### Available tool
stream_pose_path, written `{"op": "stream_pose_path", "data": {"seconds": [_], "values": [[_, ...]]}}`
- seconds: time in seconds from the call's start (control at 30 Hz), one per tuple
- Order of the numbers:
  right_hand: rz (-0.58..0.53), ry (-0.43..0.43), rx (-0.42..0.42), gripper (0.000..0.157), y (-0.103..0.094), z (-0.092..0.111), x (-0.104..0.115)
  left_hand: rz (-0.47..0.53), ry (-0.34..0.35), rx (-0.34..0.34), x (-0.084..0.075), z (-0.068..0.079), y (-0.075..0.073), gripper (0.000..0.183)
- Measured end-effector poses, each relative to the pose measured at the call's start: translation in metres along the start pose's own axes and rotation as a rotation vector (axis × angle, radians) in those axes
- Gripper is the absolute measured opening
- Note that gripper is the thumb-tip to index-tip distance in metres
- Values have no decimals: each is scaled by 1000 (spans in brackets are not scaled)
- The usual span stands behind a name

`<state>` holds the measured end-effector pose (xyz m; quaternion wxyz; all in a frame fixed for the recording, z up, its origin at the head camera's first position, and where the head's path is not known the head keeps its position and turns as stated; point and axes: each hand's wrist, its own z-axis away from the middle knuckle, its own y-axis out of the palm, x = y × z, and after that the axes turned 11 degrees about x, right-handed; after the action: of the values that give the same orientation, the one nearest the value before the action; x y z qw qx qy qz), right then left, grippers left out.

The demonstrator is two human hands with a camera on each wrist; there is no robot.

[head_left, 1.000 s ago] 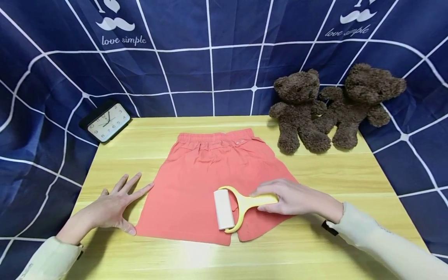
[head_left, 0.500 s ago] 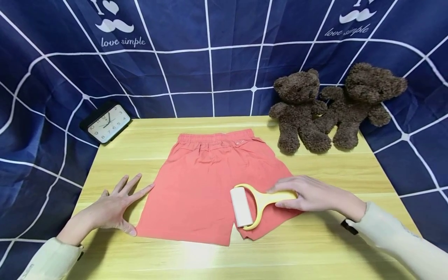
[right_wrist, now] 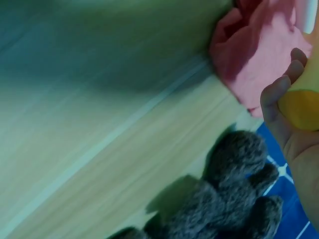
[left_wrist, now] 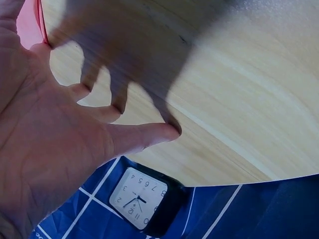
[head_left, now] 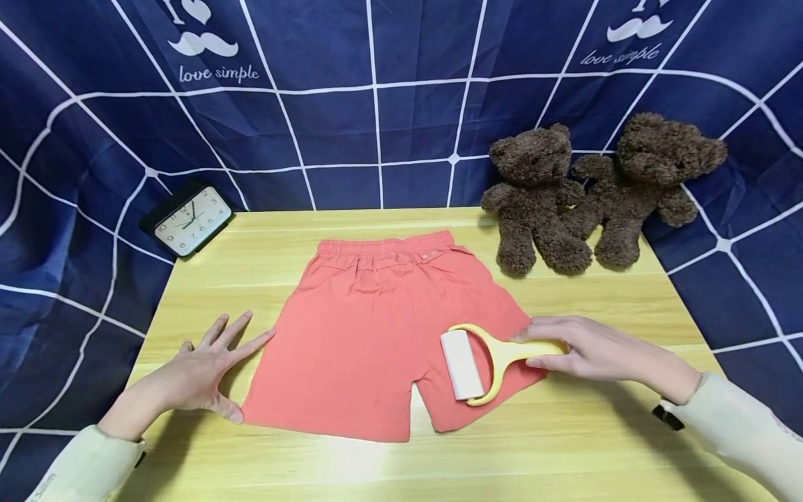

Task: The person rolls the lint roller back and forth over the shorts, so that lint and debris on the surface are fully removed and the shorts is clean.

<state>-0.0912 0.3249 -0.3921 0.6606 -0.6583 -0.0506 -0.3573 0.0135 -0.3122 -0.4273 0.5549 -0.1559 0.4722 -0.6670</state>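
Observation:
Coral-red shorts (head_left: 351,341) lie flat on the wooden table, waistband toward the back. My right hand (head_left: 583,346) grips the yellow handle of a lint roller (head_left: 463,364), whose white cylinder rests on the right leg of the shorts. In the right wrist view the handle's end (right_wrist: 301,107) shows in that hand, and the roller is mostly cut off by the frame. My left hand (head_left: 203,369) is spread on the table, its thumb and a fingertip at the shorts' left edge. The left wrist view shows the straight, splayed fingers and a sliver of the shorts (left_wrist: 30,25).
A black-framed clock (head_left: 193,220) stands at the table's back left corner. Two brown teddy bears (head_left: 530,202) sit at the back right. Dark blue cloth with white lines (head_left: 339,125) surrounds the table (head_left: 301,467) at the back and sides.
My right hand has moved the lint roller rightward, from near the middle of the shorts onto the right leg. The gap between the legs now shows more. My left hand stays in place.

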Motion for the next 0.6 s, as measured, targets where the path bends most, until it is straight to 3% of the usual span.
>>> {"op": "stream_pose_path", "data": {"seconds": [0.23, 0.6], "values": [[-12, 69, 11, 44, -9, 23, -9, -1, -3, 9, 0, 1, -1, 143], [-27, 87, -11, 51, -19, 56, -23, -5, 6, -3, -1, 1, -1, 143]]}}
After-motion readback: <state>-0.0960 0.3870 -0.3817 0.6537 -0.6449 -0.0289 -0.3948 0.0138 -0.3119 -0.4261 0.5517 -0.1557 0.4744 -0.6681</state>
